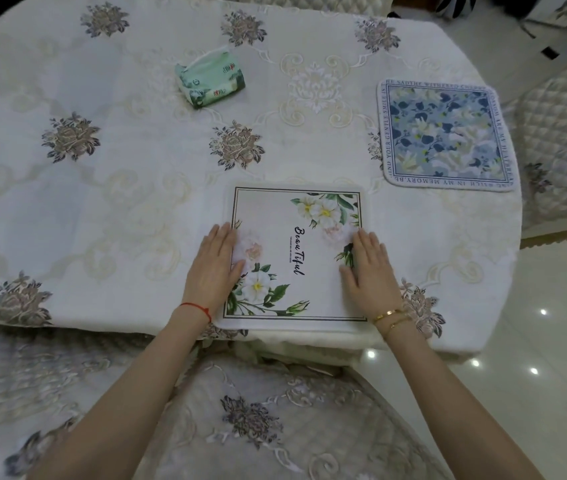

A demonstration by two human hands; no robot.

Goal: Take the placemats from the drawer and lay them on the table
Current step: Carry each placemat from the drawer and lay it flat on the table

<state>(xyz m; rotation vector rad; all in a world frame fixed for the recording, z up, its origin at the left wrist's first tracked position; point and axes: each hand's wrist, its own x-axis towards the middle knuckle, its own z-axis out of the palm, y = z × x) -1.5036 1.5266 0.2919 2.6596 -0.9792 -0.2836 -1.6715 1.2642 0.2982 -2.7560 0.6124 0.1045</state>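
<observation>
Left hand (213,266): lay flat, palm down, fingers straight and close together, pointing away from the body; thumb spread toward the right.
Right hand (369,268): lay flat, palm down, fingers extended and slightly spread, pointing away from the body; thumb angled toward the left.
Grasp: neither hand was closed around anything; both were pressed flat and open.
Left forearm (129,386): bare, reached up from the lower left of the view, angled inward toward the wrist.
Right forearm (444,393): bare, reached up from the lower right, angled inward.
Left wrist: wore a thin red string bracelet (198,309).
Right wrist: wore two thin gold bracelets (390,317).
Spacing: hands were level with each other, well apart.
</observation>
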